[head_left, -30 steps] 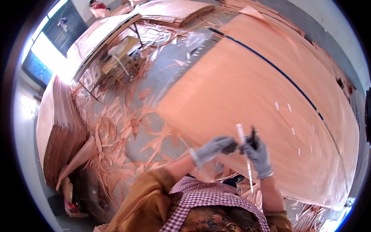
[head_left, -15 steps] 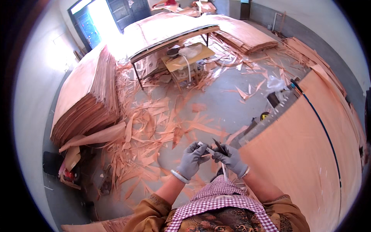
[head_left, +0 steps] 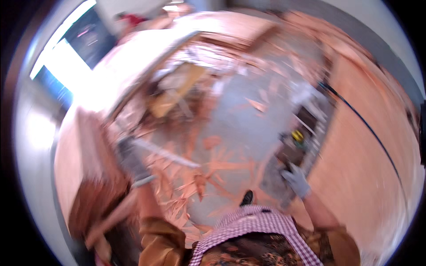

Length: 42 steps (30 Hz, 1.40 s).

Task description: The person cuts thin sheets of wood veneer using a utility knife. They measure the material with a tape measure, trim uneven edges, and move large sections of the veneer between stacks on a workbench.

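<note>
Left hand (head_left: 132,159), gloved, is closed around one end of a white strip (head_left: 167,153); the free length points inward over the wood scraps (head_left: 199,184) on the floor. Motion blur hides the exact finger placement. Right hand (head_left: 296,181), also gloved, is at the grey ledge (head_left: 271,177) along the near side of the wood sheet (head_left: 355,177), its fingers partly spread beside dark items. Whether it grasps one of them cannot be told. A yellow round object (head_left: 297,135) sits farther along the ledge; a dark rod (head_left: 369,122) lies across the sheet.

Assessment: the step in hand appears to be managing the strip on one side while the other hand works at the ledge. Good practice calls for a firm but light grip, since the strip looks thin and could crease, and for holding its loose end clear of the scraps. The right hand should approach the cluttered ledge slowly, with eyes on the fingertips, because sharp edges there cannot be ruled out.
</note>
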{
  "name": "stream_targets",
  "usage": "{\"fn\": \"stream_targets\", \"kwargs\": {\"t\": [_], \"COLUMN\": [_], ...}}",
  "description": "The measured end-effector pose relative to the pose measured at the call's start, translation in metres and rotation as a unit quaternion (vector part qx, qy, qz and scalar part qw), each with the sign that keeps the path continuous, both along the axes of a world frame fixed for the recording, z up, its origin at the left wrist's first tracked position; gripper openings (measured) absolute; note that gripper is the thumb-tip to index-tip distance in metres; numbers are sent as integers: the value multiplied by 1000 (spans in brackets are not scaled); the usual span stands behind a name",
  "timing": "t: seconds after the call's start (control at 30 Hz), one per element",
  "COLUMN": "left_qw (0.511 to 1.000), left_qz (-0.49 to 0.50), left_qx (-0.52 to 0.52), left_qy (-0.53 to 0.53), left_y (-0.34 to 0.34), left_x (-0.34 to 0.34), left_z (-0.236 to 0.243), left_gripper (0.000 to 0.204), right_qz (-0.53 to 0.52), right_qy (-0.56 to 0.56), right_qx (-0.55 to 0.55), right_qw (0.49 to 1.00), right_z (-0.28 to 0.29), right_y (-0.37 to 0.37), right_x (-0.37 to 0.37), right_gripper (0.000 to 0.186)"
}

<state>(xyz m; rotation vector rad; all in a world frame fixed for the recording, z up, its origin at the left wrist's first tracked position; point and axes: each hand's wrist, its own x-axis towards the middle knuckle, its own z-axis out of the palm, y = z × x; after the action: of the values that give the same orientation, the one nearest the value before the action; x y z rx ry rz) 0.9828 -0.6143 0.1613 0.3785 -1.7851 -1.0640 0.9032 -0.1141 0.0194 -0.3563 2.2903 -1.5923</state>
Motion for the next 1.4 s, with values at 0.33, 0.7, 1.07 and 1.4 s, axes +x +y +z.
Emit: {"fn": "stream_targets", "kwargs": {"t": [0.33, 0.7, 1.07, 1.4], "left_qw": [821, 554, 476, 442], "left_qz": [-433, -739, -759, -757], "left_qx": [-102, -72, -58, 100], "left_qy": [-357, -377, -441, -470], "left_y": [177, 328, 457, 467], "left_x": [-189, -296, -350, -367], "left_z": [-100, -138, -240, -281], "left_gripper": [12, 21, 17, 33], "right_qz": [-207, -607, -705, -700], "right_qy": [-68, -149, -126, -180], "right_qx": [-296, -207, -163, -213], "right_qw": [930, 753, 679, 658], "right_z": [-7, -10, -19, -13], "right_y": [21, 57, 48, 55], "right_x": [-60, 27, 24, 22], "right_gripper": [26, 21, 20, 20]}}
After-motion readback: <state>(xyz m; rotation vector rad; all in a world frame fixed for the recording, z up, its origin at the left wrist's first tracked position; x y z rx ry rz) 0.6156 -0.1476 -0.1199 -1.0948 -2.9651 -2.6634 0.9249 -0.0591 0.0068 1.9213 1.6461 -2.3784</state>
